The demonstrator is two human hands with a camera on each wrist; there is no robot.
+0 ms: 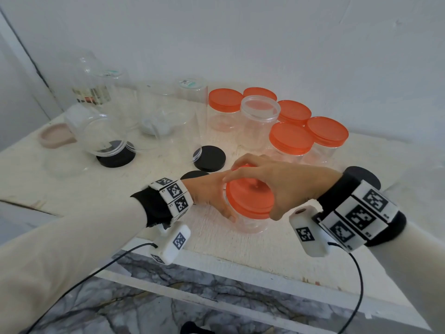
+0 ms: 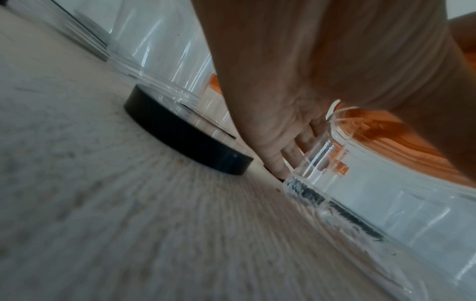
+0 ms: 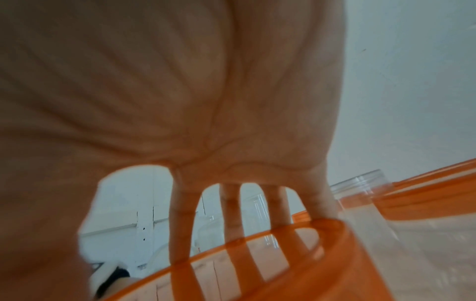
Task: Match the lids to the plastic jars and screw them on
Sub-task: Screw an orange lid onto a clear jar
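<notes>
While no label reads clearly, left hand (image 1: 212,198) gripping clear jar (image 1: 250,222), right hand (image 1: 277,179) clasping orange lid (image 1: 250,196).

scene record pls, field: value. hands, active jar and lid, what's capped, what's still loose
left hand: left hand grips the clear jar by its side
right hand: right hand grips the orange lid from above, on that jar
capped: five orange-lidded jars at the back right, one clear-lidded jar among them
loose lids: black lids on the table
uncapped: several clear jars at the back left
thread state: cannot tell
</notes>
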